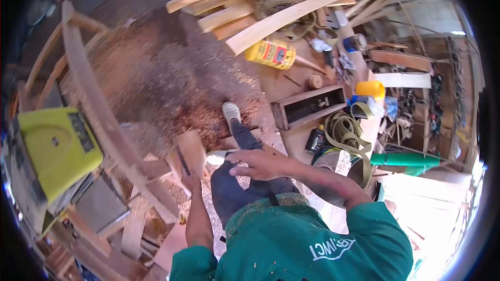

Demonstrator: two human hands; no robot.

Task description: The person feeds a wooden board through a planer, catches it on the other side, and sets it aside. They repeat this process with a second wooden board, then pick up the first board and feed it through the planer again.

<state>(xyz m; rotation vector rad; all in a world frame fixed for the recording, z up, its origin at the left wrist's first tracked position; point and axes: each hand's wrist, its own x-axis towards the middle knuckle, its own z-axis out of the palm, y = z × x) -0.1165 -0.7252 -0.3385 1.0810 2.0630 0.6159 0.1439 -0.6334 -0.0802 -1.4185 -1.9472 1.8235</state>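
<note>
My left hand (191,181) is low at left of centre, its fingers closed at the near end of a dark, narrow strip (183,161). That strip lies over a pale wooden board (194,148); its exact kind is too small to tell. My right hand (250,165) hovers in front of my body above my legs, fingers apart and nothing in them. Wood shavings (205,109) cover the floor around my white shoes (230,112).
Left, a yellow-green machine (57,151) stands beside a long curved timber (94,88). To the right, a workbench (271,80) carries an open wooden box (307,106), a yellow container (271,54), coiled straps (344,130) and stacked boards (224,18).
</note>
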